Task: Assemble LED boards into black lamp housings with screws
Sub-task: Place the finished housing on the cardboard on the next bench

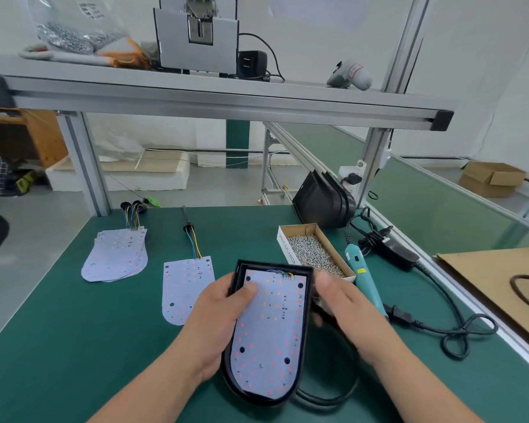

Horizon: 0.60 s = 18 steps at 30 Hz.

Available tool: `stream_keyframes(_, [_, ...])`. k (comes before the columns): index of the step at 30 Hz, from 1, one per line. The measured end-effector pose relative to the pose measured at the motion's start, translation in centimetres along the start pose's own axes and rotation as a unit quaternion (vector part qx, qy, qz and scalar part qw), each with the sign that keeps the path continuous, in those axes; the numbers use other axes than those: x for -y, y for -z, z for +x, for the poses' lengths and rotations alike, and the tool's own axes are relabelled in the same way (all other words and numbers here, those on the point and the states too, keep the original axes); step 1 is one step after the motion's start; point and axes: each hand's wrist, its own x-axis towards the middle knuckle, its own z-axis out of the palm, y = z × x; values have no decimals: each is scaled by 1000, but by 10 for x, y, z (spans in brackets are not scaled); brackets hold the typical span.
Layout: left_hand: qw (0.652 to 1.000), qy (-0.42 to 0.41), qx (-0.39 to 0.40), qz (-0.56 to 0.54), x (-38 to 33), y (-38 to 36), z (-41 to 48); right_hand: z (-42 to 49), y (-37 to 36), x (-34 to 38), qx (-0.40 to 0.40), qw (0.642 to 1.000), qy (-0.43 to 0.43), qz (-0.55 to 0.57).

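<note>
1. Seating stage: a flat white board (269, 331), round at one end and dotted with red and amber lights, lies inside a glossy black housing (307, 300) held over the green table (104, 331).
2. The left hand (214, 319) grips the housing's left edge, thumb pressing on the board; the right hand (345, 303) clasps the right edge.
3. The board's dark holes look unfilled, so screwing seems yet to start.
4. The next move likely calls for a free right hand, small metal screws from the cardboard box (297, 228) and the teal screwdriver (361, 270) beside it.
</note>
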Motion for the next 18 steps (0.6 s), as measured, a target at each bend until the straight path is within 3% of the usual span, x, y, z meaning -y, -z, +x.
stream_keyframes(2, [999, -9, -9, 48, 2, -2, -1, 0, -1, 1, 19, 998, 13, -50])
stream_keyframes(4, [998, -18, 20, 53, 2, -3, -2, 1, -1, 1, 7, 1000, 7, -20])
stream_keyframes(10, [987, 20, 147, -61, 8, -10, -3, -5, 14, 0, -39, 996, -10, 76])
stream_keyframes(14, [997, 9, 57, -53, 16, -10, 8, -10, 40, 3, -89, 993, -3, 82])
stream_keyframes(18, [999, -6, 27, -36, 23, -7, 11, -15, 83, 15, -180, 977, 31, 107])
